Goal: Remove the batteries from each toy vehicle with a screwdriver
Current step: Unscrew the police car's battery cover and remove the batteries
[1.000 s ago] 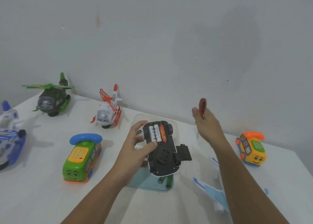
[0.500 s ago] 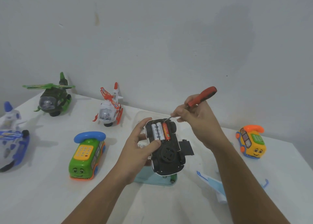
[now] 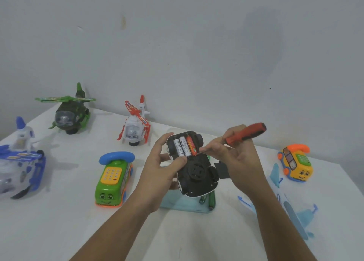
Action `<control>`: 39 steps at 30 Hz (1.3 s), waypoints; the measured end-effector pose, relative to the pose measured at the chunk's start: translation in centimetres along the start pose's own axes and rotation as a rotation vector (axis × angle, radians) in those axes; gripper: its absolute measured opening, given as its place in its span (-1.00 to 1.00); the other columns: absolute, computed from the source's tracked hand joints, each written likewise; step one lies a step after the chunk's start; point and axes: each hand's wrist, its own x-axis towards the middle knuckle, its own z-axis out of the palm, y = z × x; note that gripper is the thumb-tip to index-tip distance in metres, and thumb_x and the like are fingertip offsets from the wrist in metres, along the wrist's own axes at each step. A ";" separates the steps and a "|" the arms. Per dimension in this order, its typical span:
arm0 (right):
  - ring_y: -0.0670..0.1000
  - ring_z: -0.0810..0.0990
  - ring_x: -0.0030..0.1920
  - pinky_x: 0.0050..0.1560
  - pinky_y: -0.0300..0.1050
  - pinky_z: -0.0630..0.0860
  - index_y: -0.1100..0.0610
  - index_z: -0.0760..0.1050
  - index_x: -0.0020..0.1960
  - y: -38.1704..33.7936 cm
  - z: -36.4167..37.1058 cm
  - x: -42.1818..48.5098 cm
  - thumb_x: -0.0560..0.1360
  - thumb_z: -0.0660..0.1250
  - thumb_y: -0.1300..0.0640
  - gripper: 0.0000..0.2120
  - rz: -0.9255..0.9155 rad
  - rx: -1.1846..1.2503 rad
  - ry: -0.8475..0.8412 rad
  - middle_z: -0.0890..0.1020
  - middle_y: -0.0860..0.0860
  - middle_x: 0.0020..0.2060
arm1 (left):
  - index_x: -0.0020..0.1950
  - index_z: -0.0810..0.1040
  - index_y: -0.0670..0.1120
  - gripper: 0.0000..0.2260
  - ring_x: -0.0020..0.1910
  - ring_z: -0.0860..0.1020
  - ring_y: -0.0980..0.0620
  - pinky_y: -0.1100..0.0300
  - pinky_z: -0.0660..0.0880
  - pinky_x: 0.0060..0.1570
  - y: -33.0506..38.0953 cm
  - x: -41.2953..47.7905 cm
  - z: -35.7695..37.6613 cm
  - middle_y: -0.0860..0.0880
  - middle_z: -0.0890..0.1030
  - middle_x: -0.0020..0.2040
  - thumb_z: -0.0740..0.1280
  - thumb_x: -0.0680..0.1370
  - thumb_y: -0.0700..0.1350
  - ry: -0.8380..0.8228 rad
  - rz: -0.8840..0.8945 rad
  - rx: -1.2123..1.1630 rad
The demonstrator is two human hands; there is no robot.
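My left hand (image 3: pixel 163 168) grips an upside-down toy car (image 3: pixel 195 172) with a black underside, held above a light blue tray (image 3: pixel 185 204). Its battery bay is uncovered and shows two white batteries (image 3: pixel 181 147) and one orange battery (image 3: pixel 191 146). My right hand (image 3: pixel 236 158) holds a red-handled screwdriver (image 3: pixel 246 132). Its fingertips reach to the near end of the orange battery; the tool's tip is hidden by them. The black battery cover (image 3: pixel 222 170) lies just right of the car.
On the white table stand a green helicopter (image 3: pixel 69 113), a white and red helicopter (image 3: pixel 136 126), a blue and white toy (image 3: pixel 19 160), a green phone bus (image 3: pixel 113 180), an orange phone car (image 3: pixel 295 162) and a light blue plane (image 3: pixel 291 205). Green batteries (image 3: pixel 206 198) lie in the tray.
My right hand came down from a raised position and brought the screwdriver to the battery bay, moving from the far end to the near end of the orange battery. The left hand kept holding the car.
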 end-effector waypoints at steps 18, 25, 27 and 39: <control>0.24 0.70 -0.11 -0.14 -0.05 0.66 0.20 0.31 -0.06 1.4 -1.4 -0.3 0.50 0.27 0.29 -0.88 -0.108 0.215 0.181 0.65 0.26 -0.21 | 0.09 0.54 0.35 -0.55 -0.30 0.64 -0.05 0.07 0.59 -0.35 0.3 0.8 3.0 -0.24 0.59 0.09 0.38 0.55 -0.26 0.023 -0.018 -0.086; 0.22 0.70 -0.09 0.00 0.19 0.54 0.02 0.33 -0.04 2.6 -3.3 0.9 0.58 0.24 0.18 -0.89 0.151 0.293 0.175 0.63 0.15 -0.22 | 0.09 0.53 0.39 -0.51 0.06 0.64 -0.20 -0.01 0.65 -0.25 -0.7 1.5 4.2 -0.12 0.57 0.09 0.41 0.53 -0.27 0.070 0.061 -0.009; 0.22 0.68 -0.13 0.02 0.13 0.58 0.09 0.32 -0.02 2.7 -4.0 1.5 0.61 0.20 0.26 -0.89 0.277 0.391 0.191 0.59 0.13 -0.27 | 0.11 0.52 0.40 -0.49 0.13 0.61 -0.18 0.04 0.63 -0.29 -1.2 1.7 4.5 -0.10 0.56 0.11 0.41 0.53 -0.27 0.083 0.074 0.004; -0.08 0.42 -0.41 -0.33 -0.17 0.44 0.13 0.52 -0.23 3.1 -3.5 2.9 0.48 0.35 0.04 -0.82 0.142 -0.723 0.018 0.40 -0.10 -0.46 | 0.18 0.49 0.41 -0.46 0.21 0.57 -0.16 -0.05 0.67 -0.13 -3.1 2.0 5.6 0.04 0.58 0.18 0.39 0.54 -0.28 0.135 0.145 0.101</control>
